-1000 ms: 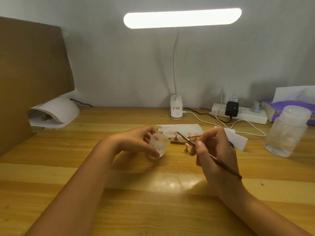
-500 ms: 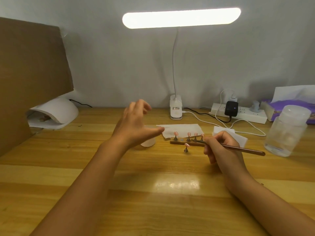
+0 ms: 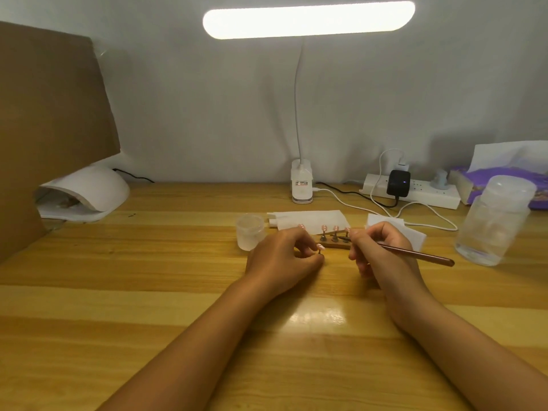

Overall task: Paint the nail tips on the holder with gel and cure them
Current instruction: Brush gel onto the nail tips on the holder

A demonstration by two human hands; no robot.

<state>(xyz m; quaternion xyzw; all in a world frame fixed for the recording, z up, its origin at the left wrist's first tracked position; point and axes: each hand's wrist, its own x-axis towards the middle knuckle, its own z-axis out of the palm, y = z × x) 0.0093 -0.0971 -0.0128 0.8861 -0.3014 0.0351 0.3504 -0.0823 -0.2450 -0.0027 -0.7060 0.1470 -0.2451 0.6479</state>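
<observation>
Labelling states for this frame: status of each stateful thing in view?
Desk lamp: on.
Gel jar: upright, untouched.
Brush: held in right hand.
Loose nail stand: pinched by left hand.
Holder: nail tips standing on it.
Charger: plugged in, indicator lit.
Bottle: capped, upright.

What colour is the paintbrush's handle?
The thin nail brush handle is shiny reddish-brown, clearest in the head view.

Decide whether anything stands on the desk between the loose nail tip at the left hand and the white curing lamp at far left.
Yes: the small frosted jar stands roughly on that line, just left of the left hand pinching the loose nail tip by its stand. Nothing else visible lies before the curing lamp.
</observation>
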